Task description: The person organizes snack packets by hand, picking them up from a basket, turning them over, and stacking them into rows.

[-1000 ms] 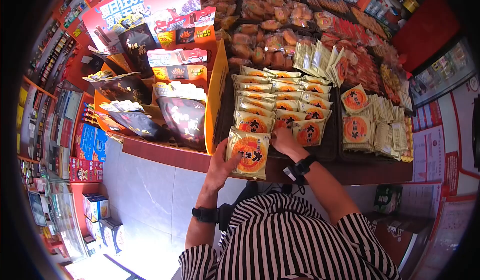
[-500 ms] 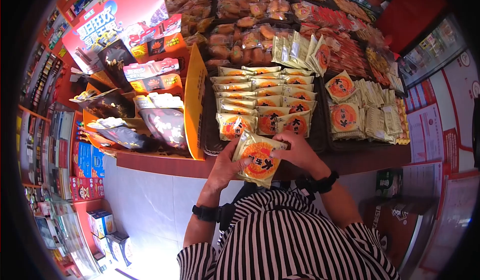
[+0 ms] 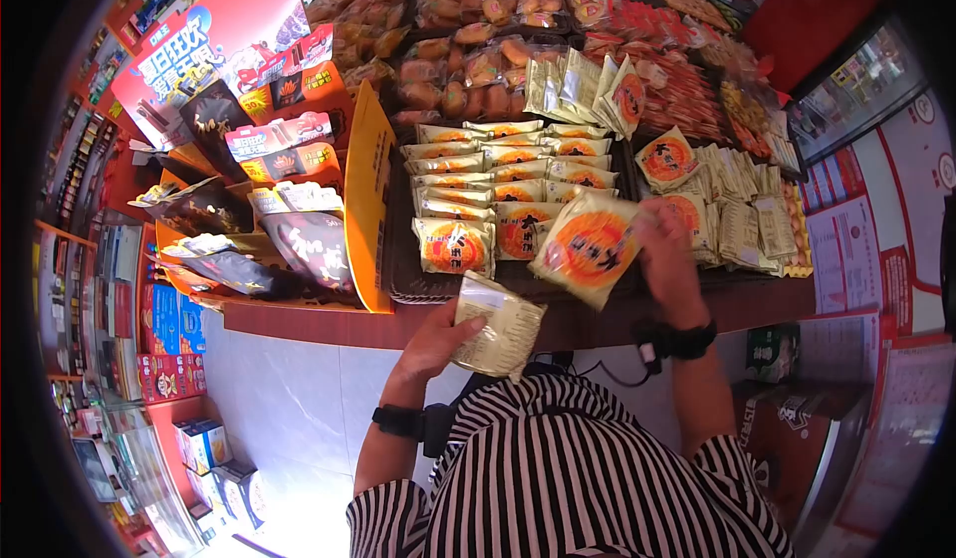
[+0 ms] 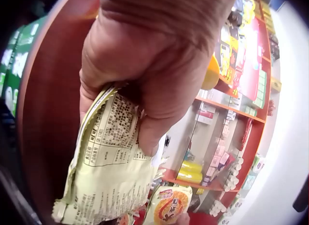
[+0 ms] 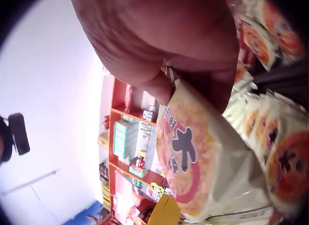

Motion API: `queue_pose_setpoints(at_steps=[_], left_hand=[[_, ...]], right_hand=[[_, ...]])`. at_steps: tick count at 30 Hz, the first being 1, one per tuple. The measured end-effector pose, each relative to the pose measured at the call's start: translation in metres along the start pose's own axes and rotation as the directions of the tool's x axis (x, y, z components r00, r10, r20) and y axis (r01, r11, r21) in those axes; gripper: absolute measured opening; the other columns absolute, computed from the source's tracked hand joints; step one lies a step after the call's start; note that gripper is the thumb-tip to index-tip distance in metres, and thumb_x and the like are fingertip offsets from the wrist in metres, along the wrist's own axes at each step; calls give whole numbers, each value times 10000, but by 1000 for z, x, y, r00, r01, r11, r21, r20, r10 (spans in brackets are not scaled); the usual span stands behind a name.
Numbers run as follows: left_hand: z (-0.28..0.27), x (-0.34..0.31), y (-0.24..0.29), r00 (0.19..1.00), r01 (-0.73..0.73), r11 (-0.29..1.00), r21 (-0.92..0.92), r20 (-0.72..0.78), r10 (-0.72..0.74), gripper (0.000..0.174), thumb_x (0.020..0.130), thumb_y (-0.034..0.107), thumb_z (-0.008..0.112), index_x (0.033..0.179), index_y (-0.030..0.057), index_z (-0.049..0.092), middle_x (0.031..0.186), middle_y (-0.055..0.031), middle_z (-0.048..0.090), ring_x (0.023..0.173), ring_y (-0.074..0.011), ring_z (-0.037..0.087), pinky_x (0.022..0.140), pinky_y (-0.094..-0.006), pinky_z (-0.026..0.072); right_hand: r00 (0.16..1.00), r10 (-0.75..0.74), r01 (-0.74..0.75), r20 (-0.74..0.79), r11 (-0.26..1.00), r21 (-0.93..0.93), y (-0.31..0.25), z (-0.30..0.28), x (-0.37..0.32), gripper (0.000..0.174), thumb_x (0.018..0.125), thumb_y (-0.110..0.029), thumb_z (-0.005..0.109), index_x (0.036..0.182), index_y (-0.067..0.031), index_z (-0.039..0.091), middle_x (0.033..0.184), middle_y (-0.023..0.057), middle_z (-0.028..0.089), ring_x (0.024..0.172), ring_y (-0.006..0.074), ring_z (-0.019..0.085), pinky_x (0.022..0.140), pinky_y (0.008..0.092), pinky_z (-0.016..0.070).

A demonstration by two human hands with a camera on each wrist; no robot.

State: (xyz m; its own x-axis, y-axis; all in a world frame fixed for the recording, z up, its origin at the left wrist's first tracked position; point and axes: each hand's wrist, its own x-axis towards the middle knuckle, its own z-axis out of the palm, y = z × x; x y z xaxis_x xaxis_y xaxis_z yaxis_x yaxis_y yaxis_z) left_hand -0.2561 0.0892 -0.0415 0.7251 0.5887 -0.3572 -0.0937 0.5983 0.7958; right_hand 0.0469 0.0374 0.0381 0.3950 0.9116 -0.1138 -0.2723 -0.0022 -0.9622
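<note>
on my remote feed i see the left hand (image 3: 434, 343) pinching a pale packet (image 3: 506, 337) under its thumb; the right hand (image 3: 677, 267) pinches an orange-printed packet (image 3: 588, 247) by its edge, stacked rows (image 3: 521, 173) beyond both grips

- Head: from above, wide, facing forward and down over the front edge of the brown wooden counter (image 3: 299, 331).
- Left wrist: close at the left hand (image 4: 145, 65), facing past it toward red-framed shelves (image 4: 231, 110).
- Right wrist: equally close at the right hand (image 5: 169, 36), shelves beyond.
- Head and left wrist share a pale-gold, text-backed plastic packet (image 3: 501, 331); head and right wrist, an orange-printed packet (image 3: 588, 247).
</note>
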Motion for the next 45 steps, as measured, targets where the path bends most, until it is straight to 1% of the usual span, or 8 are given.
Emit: queue_pose_setpoints(at_steps=[3,5,10,17,24,37,39,45], left_hand=[[-12,-13,3,999,-7,1000,22,-45,8,435,885,178,607,1240,-29,466,1125,-90,592,989,-147,572,875,-308,466],[-17,-19,4,995,-13,999,35,-94,16,407,881,178,614,1212,-29,499,1087,-82,611,954,-140,585,852,-297,476],[-14,-23,-2,985,-19,995,102,-167,36,358,875,166,624,1169,-23,548,1052,-75,627,922,-127,589,823,-286,485],[-11,-33,-2,979,-36,992,120,-194,59,354,870,130,621,1177,-28,547,1046,-77,630,920,-126,592,813,-284,488],[-16,-35,-3,970,-19,988,155,-235,55,325,872,88,591,1172,-30,552,1042,-81,631,916,-126,594,807,-284,491],[-19,-12,7,967,-95,981,171,-217,132,376,888,119,571,1219,-37,485,1097,-95,598,961,-131,568,841,-282,469],[-17,-7,13,963,-139,983,124,-215,163,384,890,102,559,1235,-37,464,1109,-101,593,969,-134,565,860,-283,460],[-14,11,37,946,-257,954,155,-161,281,353,902,52,530,1235,-39,458,1105,-86,599,1005,-125,555,885,-280,452]], right_hand=[[976,-217,208,29,877,-433,-31,0,23,113,869,-70,538,968,-16,543,834,-5,552,756,48,509,664,241,441],[849,-367,528,381,619,-581,-36,18,35,140,850,-68,555,985,-31,553,800,56,588,709,126,580,651,274,461],[619,-29,778,785,161,-607,2,80,52,136,783,-26,539,913,-55,562,788,132,582,747,327,581,641,393,464],[434,-29,901,901,15,-433,74,108,80,144,736,-18,530,850,-98,567,672,109,563,691,306,607,590,419,480],[502,96,865,859,-48,-500,75,112,79,105,789,-45,530,887,-59,563,707,119,573,718,320,611,620,427,488],[716,-152,690,681,300,-658,38,70,57,356,801,-88,641,1136,-54,526,945,121,570,815,250,605,701,352,486],[808,-1,473,589,597,-648,30,64,49,315,852,-124,626,1136,-33,528,940,78,590,820,133,599,712,289,484],[755,231,72,614,901,-428,35,63,25,337,903,-156,584,1178,18,497,997,46,590,890,91,570,761,250,477]])
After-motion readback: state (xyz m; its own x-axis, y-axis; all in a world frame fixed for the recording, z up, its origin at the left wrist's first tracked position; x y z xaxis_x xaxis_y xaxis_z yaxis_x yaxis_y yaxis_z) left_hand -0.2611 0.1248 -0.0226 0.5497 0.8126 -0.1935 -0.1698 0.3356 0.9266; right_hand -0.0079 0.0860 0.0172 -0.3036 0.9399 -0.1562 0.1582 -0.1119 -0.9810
